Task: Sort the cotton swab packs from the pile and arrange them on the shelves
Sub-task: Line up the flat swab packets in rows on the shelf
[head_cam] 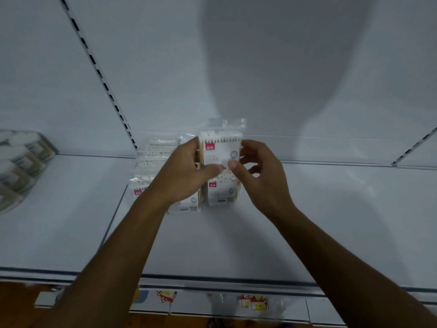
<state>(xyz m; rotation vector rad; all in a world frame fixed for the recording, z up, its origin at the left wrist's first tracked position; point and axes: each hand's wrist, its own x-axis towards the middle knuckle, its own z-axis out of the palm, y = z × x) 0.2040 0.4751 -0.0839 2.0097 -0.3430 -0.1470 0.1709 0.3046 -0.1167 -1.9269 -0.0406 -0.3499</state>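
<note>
Pinching one clear swab pack [221, 147] between them, the left hand [186, 172] and right hand [260, 176] hold it upright above packs on the shelf [236, 237].

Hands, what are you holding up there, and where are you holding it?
Both hold one cotton swab pack above the shelf. The left hand grips its left side, thumb on the lower front; the right hand pinches its lower right edge.
</note>
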